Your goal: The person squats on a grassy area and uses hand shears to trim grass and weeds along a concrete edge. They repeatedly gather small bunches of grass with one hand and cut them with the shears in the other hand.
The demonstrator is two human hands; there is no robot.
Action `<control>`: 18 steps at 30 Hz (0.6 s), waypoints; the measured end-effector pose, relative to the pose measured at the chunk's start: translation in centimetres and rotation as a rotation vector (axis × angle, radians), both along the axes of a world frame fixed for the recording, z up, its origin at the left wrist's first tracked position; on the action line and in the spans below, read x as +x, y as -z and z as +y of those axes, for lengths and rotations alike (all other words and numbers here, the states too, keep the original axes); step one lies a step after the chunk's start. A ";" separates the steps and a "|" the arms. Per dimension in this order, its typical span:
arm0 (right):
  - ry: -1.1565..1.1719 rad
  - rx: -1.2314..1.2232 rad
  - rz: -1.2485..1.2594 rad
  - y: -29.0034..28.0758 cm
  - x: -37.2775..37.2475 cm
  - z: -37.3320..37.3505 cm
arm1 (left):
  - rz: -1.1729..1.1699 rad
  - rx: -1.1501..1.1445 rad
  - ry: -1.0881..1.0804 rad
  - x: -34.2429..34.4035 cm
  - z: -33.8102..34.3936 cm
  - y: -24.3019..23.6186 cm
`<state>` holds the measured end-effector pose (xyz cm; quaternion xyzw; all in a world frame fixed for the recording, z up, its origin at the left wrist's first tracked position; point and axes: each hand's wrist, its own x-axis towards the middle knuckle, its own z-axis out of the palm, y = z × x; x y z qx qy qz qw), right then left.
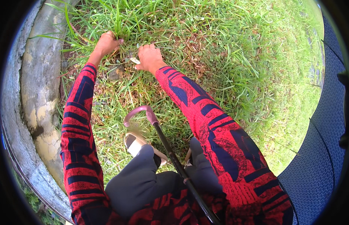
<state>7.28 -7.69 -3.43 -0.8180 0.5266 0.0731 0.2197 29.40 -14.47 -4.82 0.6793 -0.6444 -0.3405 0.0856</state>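
The wide green lawn (227, 56) filled the view, a curved grey concrete kerb (39, 93) bordering it on the left hand's outer side. A black umbrella with a hooked pink handle (138, 111) lay across the lap, well behind both hands. The left hand (106, 43) was closed round a tall tuft of green grass (118, 18). Just beside it the right hand (149, 57) was curled on a small pale blade (135, 60) at the tuft's base. Cutting seemed in hand; the stroke would need the tuft held taut.

Concrete curb (39, 86) left of the grass (227, 56), umbrella (170, 153) between the knees, both hands ahead in grass.
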 end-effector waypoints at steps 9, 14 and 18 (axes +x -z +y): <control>-0.051 0.032 -0.086 -0.7 -0.4 -0.3 | 0.261 0.038 -0.010 -0.1 -1.1 -1.2; -0.003 0.016 0.087 -1.6 0.1 -0.4 | 0.338 0.041 0.045 0.2 -1.4 -1.2; 0.080 0.049 0.111 -2.1 1.4 0.5 | 0.111 0.148 0.031 -0.6 -1.8 -1.3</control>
